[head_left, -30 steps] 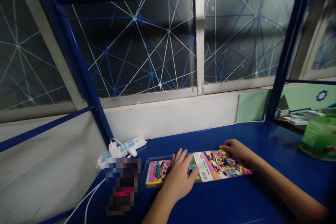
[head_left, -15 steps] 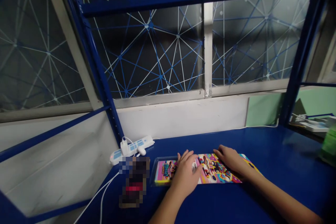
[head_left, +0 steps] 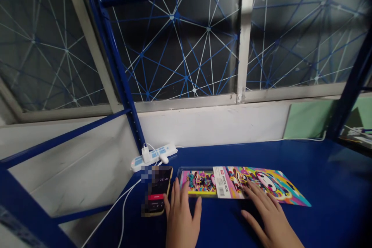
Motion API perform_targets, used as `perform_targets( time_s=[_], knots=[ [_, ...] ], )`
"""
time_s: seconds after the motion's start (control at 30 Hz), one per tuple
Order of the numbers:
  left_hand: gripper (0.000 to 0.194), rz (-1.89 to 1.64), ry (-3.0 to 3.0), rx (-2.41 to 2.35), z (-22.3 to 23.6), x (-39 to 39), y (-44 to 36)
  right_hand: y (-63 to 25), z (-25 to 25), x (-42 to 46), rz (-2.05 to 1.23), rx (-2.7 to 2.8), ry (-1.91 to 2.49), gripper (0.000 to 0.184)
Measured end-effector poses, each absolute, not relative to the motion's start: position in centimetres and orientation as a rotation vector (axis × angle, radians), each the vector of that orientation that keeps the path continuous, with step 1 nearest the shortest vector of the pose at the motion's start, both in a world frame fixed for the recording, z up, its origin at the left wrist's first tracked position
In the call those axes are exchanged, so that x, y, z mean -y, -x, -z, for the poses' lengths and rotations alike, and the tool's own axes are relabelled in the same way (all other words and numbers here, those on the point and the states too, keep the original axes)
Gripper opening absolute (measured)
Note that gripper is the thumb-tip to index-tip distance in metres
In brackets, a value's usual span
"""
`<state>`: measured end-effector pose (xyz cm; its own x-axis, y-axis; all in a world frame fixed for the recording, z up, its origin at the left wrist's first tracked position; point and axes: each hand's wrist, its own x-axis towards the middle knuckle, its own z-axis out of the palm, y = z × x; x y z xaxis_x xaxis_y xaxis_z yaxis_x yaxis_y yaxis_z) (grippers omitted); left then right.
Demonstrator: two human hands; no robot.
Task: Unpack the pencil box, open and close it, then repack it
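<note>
Blue steel counter carries one clear plastic pencil box with a glossy pink-and-yellow printed card extending from its right end; white "PENCIL BOX" label strip sits between them. Two hands, both open, neither grasping anything. Left hand has moved from over the box centre to its near-left corner, fingers spread, tips overlapping the box edge, thumb just beside one black smartphone, partly pixelated. Right hand lies flat, fingertips on the card. Hands now sit farther apart. One white power strip behind, two white plugs in it; white cable runs off toward the near-left.
</note>
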<state>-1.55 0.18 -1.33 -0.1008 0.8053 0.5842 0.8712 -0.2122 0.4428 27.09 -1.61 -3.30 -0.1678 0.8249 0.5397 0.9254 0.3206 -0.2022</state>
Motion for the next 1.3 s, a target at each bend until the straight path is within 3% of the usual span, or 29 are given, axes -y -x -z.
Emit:
perform_targets(
  time_s=[0.13,0.37,0.57,0.77,0.97,1.17,1.3],
  knots=[
    [0.052,1.488,2.073,1.968,0.9,-0.7,1.6,-26.6,3.8,1.5,0.277,2.003,1.629,0.059],
    [0.046,1.78,2.129,1.94,0.4,-0.3,1.9,-27.5,3.8,1.7,0.36,1.915,1.658,0.049],
    [0.036,2.251,2.241,1.773,0.4,0.4,1.1,-29.2,5.3,1.8,0.441,1.719,1.732,0.05],
    [0.074,2.615,2.23,2.093,0.5,0.3,0.8,-28.1,4.6,2.0,0.535,1.749,1.689,0.055],
    [0.087,2.619,2.241,2.108,-0.1,0.5,0.6,-23.6,3.2,1.7,0.484,1.98,1.495,0.065],
    [0.077,2.574,2.238,2.062,-0.4,0.8,0.4,-15.6,4.2,-0.2,0.428,2.099,1.25,0.087],
    [0.07,2.517,2.269,2.038,0.3,0.4,0.4,-14.9,3.3,-0.4,0.274,2.134,1.221,0.083]
  ],
)
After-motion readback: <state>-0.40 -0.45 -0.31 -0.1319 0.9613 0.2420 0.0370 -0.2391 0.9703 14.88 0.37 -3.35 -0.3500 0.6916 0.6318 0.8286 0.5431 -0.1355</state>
